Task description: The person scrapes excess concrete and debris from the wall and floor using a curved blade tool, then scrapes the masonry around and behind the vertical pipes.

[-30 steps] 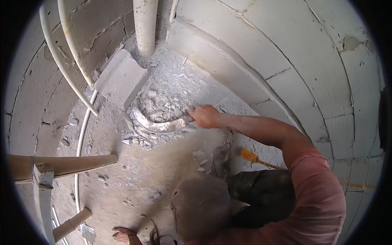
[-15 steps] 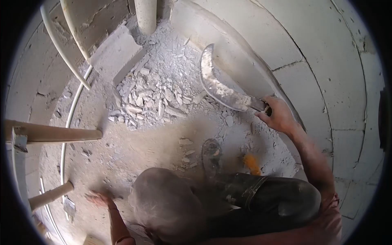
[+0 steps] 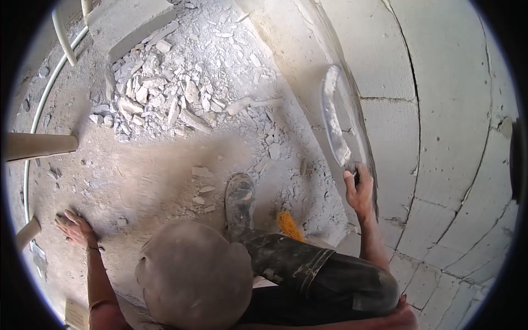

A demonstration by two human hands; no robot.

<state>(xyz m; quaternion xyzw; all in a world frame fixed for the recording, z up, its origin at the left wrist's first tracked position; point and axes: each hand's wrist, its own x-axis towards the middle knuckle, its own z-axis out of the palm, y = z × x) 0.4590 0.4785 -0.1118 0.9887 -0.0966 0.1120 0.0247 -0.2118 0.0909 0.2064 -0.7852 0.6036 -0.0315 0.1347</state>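
Note:
My right hand (image 3: 360,190) is closed around the dark handle of a sickle with a broad, dust-coated curved blade (image 3: 332,113). The blade points upward in the view, in front of the pale, rounded ledge at the foot of the block wall; whether it touches there I cannot tell. On the dusty floor at the left, my left hand (image 3: 77,228) rests with its fingers spread and nothing in them. Between the hands lies a heap of broken white rubble (image 3: 187,99), with finer crumbs along the wall's base.
A block wall (image 3: 396,71) curves up on the right. Wooden posts (image 3: 44,146) and a white pipe (image 3: 41,104) are at the left. A pale slab (image 3: 129,25) borders the rubble. My dusty boot (image 3: 240,201) stands near an orange bundle (image 3: 290,225). A rounded beige shape (image 3: 192,275) hides some floor.
The sickle has swung from slanting left to nearly upright, closer to the wall. The whole view has shifted. My left hand, blurred before, now shows clearly on the floor.

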